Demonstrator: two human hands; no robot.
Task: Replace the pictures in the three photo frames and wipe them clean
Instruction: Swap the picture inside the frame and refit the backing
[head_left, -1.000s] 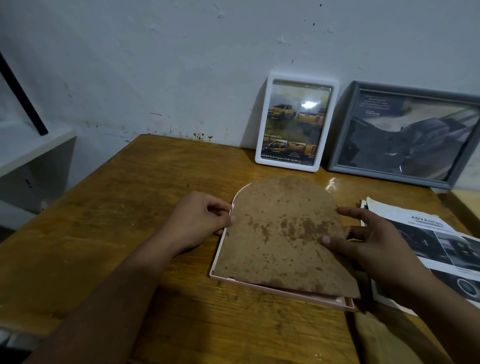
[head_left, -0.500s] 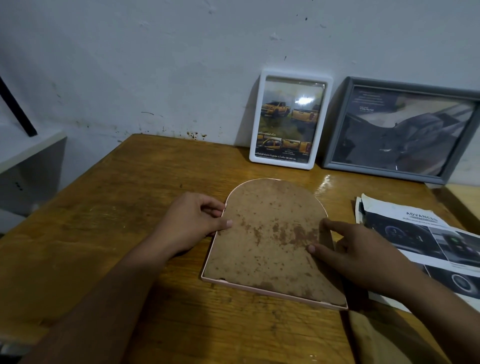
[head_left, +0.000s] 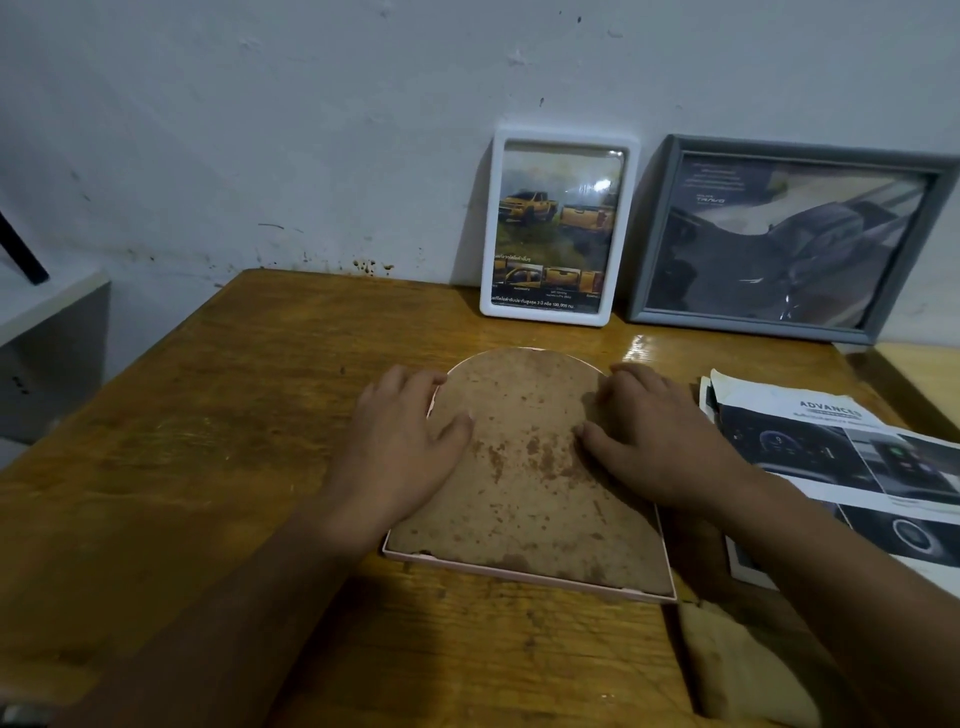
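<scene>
Pink arched frame (head_left: 524, 571) face down on wooden table (head_left: 208, 441), stained backing board (head_left: 524, 467) seated inside, between both hands. Left hand (head_left: 405, 441) and right hand (head_left: 660, 441) spread flat, pressing board's side edges.

You have one view only, from the camera on your head. It looks forward and down across the table (head_left: 218, 467) toward the wall (head_left: 311, 130), wide-angled, so edges bend. It sits close: your forearms enter from the bottom edge, and the arched frame (head_left: 530, 569) lies near the middle. The wall fills the upper part. No second view shares any of this.
</scene>
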